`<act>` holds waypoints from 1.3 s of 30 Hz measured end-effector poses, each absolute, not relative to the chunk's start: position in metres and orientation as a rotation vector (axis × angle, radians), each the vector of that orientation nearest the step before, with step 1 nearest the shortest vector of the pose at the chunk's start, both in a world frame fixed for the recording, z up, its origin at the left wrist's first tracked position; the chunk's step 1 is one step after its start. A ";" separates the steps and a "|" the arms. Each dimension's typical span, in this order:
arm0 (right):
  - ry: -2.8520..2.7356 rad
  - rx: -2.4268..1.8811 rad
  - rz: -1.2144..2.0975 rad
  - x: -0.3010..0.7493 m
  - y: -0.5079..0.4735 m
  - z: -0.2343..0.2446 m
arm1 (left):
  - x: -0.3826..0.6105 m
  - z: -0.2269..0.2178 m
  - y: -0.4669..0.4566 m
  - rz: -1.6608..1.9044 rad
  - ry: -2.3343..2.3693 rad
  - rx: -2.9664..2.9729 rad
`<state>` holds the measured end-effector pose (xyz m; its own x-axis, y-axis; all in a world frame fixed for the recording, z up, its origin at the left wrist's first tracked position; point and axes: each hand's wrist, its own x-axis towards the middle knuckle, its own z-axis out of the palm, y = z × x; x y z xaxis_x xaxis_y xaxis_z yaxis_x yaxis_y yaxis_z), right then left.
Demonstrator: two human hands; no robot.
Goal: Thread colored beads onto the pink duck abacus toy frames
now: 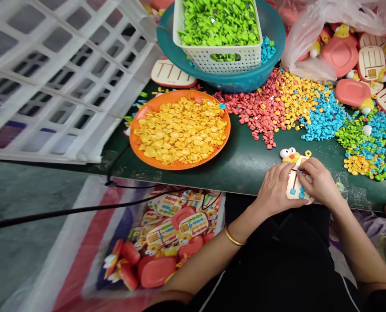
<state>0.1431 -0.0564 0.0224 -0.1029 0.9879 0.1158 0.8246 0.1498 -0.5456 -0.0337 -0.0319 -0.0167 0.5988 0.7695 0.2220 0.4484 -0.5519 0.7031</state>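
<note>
A cream duck-shaped toy board with a yellow duck head and blue and red beads lies at the green table's front edge. My left hand grips its left side, fingers curled over it. My right hand is closed in a pinch on the board's top right, pressing on a small red piece. A gold bangle circles my left wrist.
An orange plate holds yellow pieces. Loose red, yellow, blue and green pieces lie in heaps. A white basket of green pieces sits in a teal bowl. White crate stands left. Finished toys fill a bag below.
</note>
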 end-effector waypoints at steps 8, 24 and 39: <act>-2.001 -1.693 0.511 0.152 -0.064 0.027 | -0.033 -0.016 -0.032 0.655 0.986 2.213; -2.003 -1.764 0.487 0.137 -0.066 0.020 | -0.035 -0.012 -0.028 0.527 0.934 2.256; -1.841 -1.821 0.529 0.141 -0.062 0.026 | -0.033 -0.014 -0.032 0.580 0.985 2.254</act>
<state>0.1410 -0.0616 0.0260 0.0135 0.9972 0.0737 0.8057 0.0328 -0.5914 -0.0334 -0.0315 -0.0135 0.6281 0.7641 0.1470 0.4996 -0.5408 0.6767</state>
